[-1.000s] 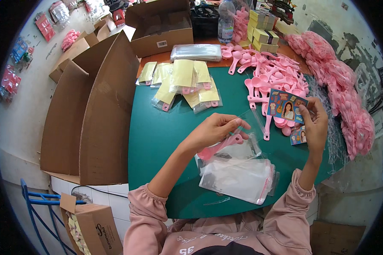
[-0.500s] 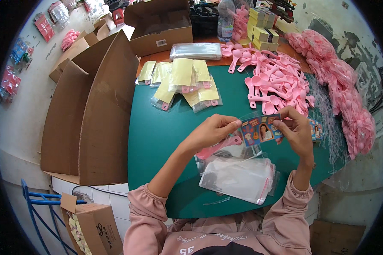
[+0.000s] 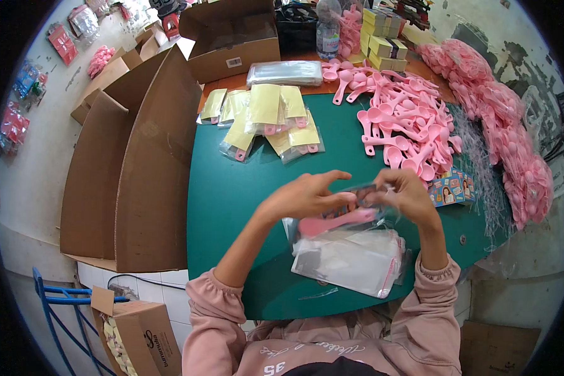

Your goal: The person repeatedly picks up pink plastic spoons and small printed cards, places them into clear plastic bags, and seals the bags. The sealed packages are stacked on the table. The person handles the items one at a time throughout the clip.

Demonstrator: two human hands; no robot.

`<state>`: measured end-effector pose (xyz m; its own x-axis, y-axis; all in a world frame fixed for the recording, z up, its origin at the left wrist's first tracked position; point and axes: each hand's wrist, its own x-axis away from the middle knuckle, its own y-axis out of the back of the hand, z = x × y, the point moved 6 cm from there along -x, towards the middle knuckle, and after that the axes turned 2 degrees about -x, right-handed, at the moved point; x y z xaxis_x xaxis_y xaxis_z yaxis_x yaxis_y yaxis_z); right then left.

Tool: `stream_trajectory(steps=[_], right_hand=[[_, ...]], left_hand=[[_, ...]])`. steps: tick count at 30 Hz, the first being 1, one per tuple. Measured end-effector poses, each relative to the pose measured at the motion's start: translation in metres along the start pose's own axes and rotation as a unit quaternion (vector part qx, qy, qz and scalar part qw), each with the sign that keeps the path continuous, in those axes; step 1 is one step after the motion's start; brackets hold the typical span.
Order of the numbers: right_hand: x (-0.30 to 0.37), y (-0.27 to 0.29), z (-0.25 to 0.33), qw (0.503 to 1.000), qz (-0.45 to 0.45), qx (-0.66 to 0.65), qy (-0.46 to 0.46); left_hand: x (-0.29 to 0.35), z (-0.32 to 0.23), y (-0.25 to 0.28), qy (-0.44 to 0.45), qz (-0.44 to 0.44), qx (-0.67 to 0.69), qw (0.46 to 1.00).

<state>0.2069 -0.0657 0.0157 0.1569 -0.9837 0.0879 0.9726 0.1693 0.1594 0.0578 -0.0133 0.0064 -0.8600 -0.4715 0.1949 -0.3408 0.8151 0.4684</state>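
Over the near middle of the table, my left hand [image 3: 313, 197] grips a clear plastic bag [image 3: 381, 220] with its thumb, the index finger stretched out. Inside the bag lies a pink spoon [image 3: 337, 221], pointing sideways. My right hand [image 3: 404, 195] is closed on the bag's right end, its fingertips smeared by motion. Between the hands is a printed card [image 3: 361, 193], blurred and partly covered by fingers; how far it sits in the bag I cannot tell. Below the hands a stack of flat clear bags [image 3: 348, 263] rests on the green tabletop [image 3: 232, 200].
Filled bags with yellow cards [image 3: 264, 106] lie at the back left, below a stack of clear bags [image 3: 285, 73]. A heap of pink spoons [image 3: 407, 119] and a pile of printed cards [image 3: 451, 188] are at right. Large cardboard boxes [image 3: 153, 163] flank the table's left.
The printed card, flat and facing up before, has moved left between my hands and is now blurred. My right hand has shifted left and closed on the bag, uncovering the card pile.
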Motion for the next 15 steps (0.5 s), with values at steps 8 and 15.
stream_trajectory(steps=[8, 15], right_hand=[[0.005, 0.025, 0.008, 0.990, -0.097, -0.101, -0.011], [-0.007, 0.035, 0.015, 0.968, -0.174, 0.162, 0.078]], left_hand=[[0.011, 0.014, 0.033, -0.039, -0.035, 0.227, 0.973], [-0.008, 0.045, 0.025, 0.005, -0.148, 0.235, 0.961]])
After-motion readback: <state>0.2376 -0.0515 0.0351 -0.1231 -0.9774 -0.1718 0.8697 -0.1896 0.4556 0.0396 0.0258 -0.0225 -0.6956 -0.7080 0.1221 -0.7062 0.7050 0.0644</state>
